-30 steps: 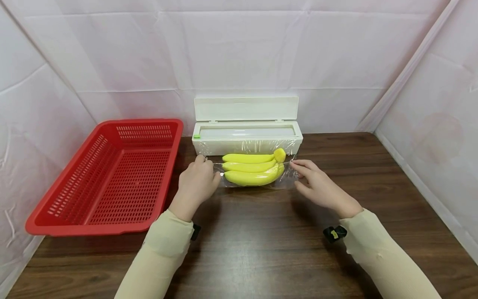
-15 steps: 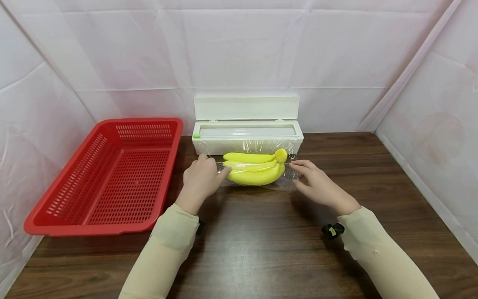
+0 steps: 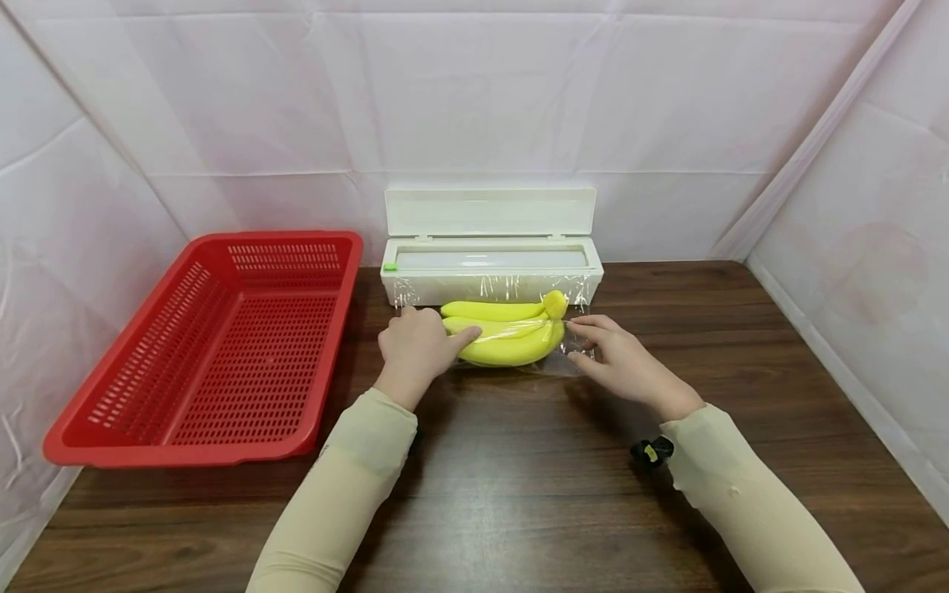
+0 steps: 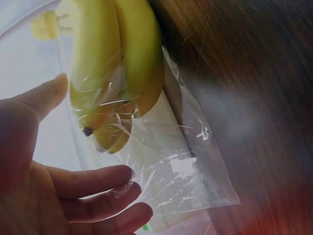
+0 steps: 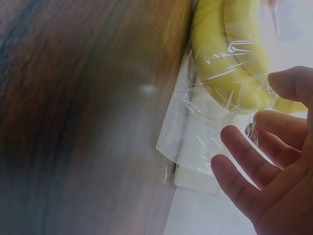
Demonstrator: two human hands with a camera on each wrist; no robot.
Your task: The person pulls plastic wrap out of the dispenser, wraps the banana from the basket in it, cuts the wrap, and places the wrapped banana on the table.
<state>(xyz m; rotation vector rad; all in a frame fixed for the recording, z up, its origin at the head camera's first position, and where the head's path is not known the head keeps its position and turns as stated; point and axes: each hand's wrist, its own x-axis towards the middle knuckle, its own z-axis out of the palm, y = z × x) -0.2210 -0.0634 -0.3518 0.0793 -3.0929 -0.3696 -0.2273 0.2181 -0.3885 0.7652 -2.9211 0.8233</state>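
In the head view a bunch of yellow bananas [image 3: 511,339] lies at the middle of the table, with clear plastic wrap [image 3: 558,364] over its front part. My left hand [image 3: 418,346] is at the bananas' left end, its thumb laid over them. The left wrist view shows the thumb apart from the extended fingers [image 4: 105,183], which touch the wrap [image 4: 181,169]. My right hand [image 3: 626,362] is at the stem end, fingers reaching to the wrap's right side. Its thumb and fingers [image 5: 247,152] are spread apart in the right wrist view, beside the crinkled film.
Behind the bananas stands a white wrap dispenser box [image 3: 493,288] with its lid raised and a green slider at its left. Film hangs over its front. A red perforated basket [image 3: 326,412] stands on the left. White cloth walls [image 3: 474,99] surround the dark wooden table [image 3: 504,494].
My left hand has moved right and its thumb now lies over the bananas. My right hand has shifted slightly left. The wrap's left part has been drawn in around the bananas.
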